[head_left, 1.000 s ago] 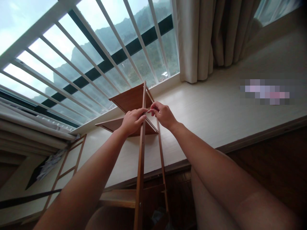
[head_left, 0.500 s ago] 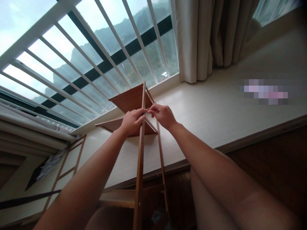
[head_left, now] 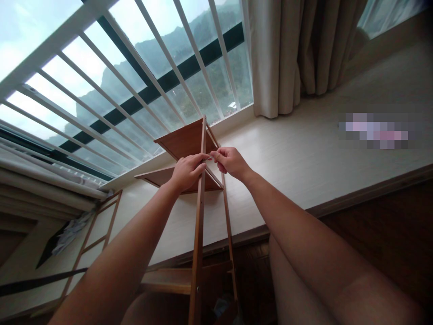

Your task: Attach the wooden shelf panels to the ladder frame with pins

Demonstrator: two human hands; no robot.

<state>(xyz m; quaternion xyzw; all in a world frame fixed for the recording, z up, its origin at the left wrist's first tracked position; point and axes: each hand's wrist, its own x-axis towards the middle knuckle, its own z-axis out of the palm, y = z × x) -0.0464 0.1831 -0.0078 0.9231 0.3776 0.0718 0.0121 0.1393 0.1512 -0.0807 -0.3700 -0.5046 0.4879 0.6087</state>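
Two triangular boards of the wooden rack rest on the window ledge. The left hand closes its fingers over the front post; the right hand pinches shut at the joint. A slip there could twist the slender frame sideways. Whatever the right fingers pinch is too small to tell; the rack's foot is cut off.

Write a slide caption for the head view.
Left hand and right hand meet on a brown wooden corner shelf frame.

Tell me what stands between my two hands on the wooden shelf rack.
In the head view, the rack's front post runs up between the left hand and the right hand; the left hand grips it.
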